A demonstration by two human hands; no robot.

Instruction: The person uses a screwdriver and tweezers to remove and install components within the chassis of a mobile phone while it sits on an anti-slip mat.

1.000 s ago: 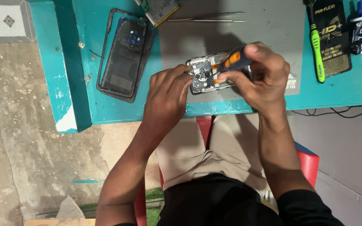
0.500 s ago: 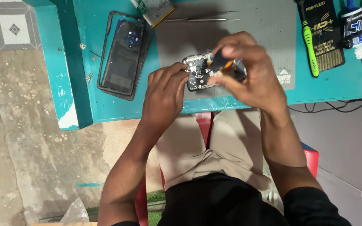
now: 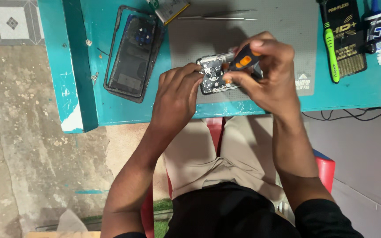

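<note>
Screwdriver on the opened phone, centre of frame

My left hand [image 3: 177, 90] pinches the opened phone [image 3: 212, 75]; my right hand [image 3: 265, 75] clamps the orange-black screwdriver [image 3: 242, 59]; a back cover [image 3: 133, 53] lies upper left.

Teal table [image 3: 111, 105], grey mat [image 3: 278, 31], orange-and-black screwdriver [image 3: 242, 59], green toothbrush [image 3: 330, 48].

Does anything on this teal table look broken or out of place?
The phone under both hands lies opened, its circuit parts bare. Its dark back cover lies apart to the left. The teal table has chipped, worn paint at its near corner. Nothing looks spilled.
</note>
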